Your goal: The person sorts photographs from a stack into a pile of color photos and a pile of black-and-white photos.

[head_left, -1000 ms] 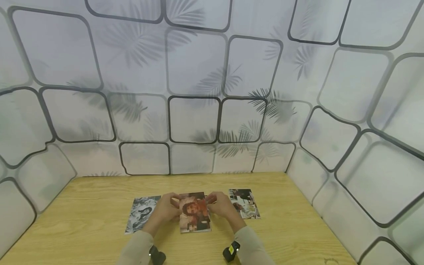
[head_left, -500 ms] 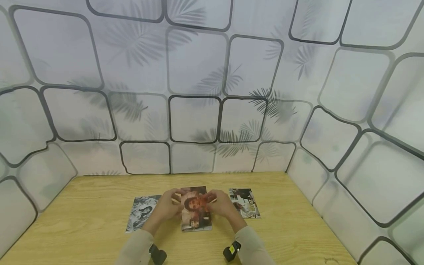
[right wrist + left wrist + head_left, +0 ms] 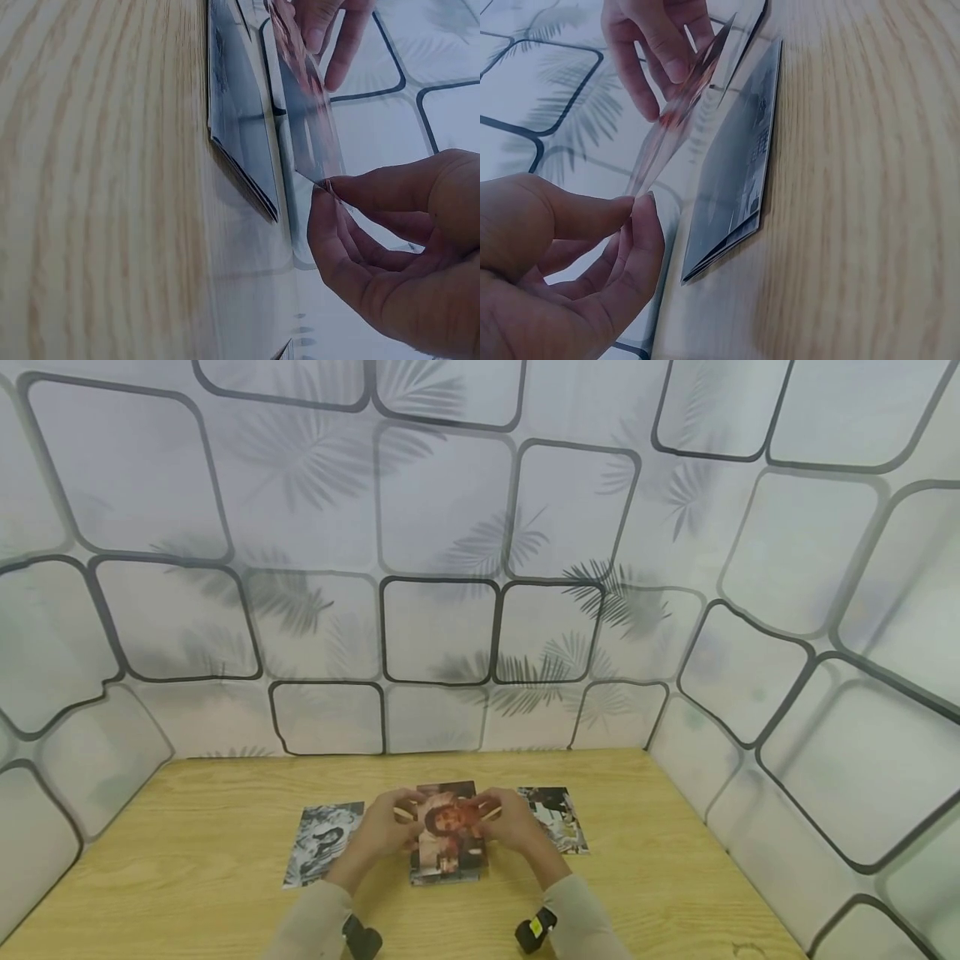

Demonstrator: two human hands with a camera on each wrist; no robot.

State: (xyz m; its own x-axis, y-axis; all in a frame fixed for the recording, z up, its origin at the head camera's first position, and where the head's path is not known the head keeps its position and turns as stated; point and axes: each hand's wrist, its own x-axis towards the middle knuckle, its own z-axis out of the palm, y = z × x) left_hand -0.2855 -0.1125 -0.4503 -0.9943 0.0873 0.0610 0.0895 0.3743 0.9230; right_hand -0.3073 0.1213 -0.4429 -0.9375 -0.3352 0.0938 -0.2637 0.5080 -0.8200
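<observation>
Between both hands a reddish photo print [image 3: 448,822] is held up above a small stack of prints [image 3: 731,172]. My left hand [image 3: 384,825] pinches its left edge between thumb and fingertips, as the left wrist view shows. On the opposite edge, my right hand [image 3: 513,820] pinches it with thumb and forefinger. The stack lies on the table just beneath, its top print grey and dark, its edges slightly fanned in the right wrist view. Most of the stack is covered by the raised print in the head view.
A black-and-white photo [image 3: 324,843] lies left of the left hand. Another photo [image 3: 555,818] lies behind the right hand. The wooden table [image 3: 660,893] meets a patterned curtain [image 3: 442,627] at its back and sides.
Both hands have lifted the reddish photo off the stack and shifted it slightly right, exposing the print below at its lower edge. The two side photos have stayed put.
</observation>
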